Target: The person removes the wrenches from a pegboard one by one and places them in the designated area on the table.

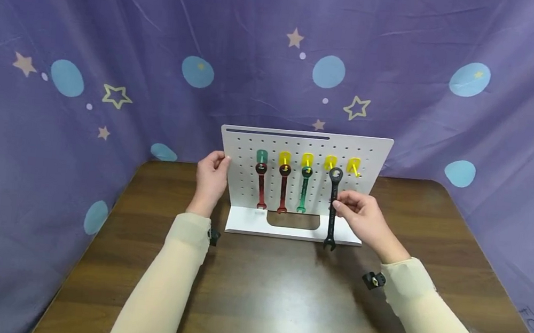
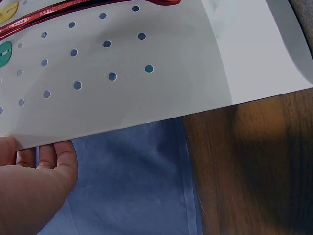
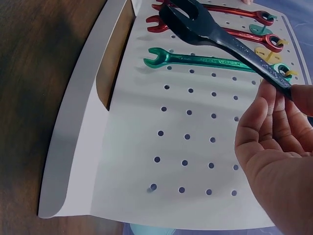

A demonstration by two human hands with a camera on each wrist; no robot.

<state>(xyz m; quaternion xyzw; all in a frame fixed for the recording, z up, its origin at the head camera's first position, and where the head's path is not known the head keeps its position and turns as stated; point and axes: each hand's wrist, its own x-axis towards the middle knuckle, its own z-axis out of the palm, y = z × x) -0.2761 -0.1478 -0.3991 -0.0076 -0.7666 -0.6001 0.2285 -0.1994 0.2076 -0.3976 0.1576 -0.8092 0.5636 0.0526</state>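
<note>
A white pegboard stand point(image 1: 242, 220) stands upright on the table. My left hand point(image 1: 213, 176) pinches its left edge, thumb in front and fingers behind in the left wrist view point(image 2: 39, 191). Between thumb and fingers, my right hand point(image 1: 361, 216) holds a black combination wrench point(image 1: 332, 210) with its ring end up and open end down. That ring end overlaps the fourth hook, a yellow one point(image 1: 330, 162), in the head view. Two red wrenches point(image 1: 261, 190) point(image 1: 283, 192) and a green wrench point(image 1: 303, 191) hang by their ring ends on the three hooks to the left.
At the right end of the board a yellow hook point(image 1: 354, 166) bears no wrench. The leftmost hook point(image 1: 262, 155) is green. A brown wooden table point(image 1: 283, 297) lies under the stand, with a purple patterned curtain point(image 1: 259, 42) behind and at both sides.
</note>
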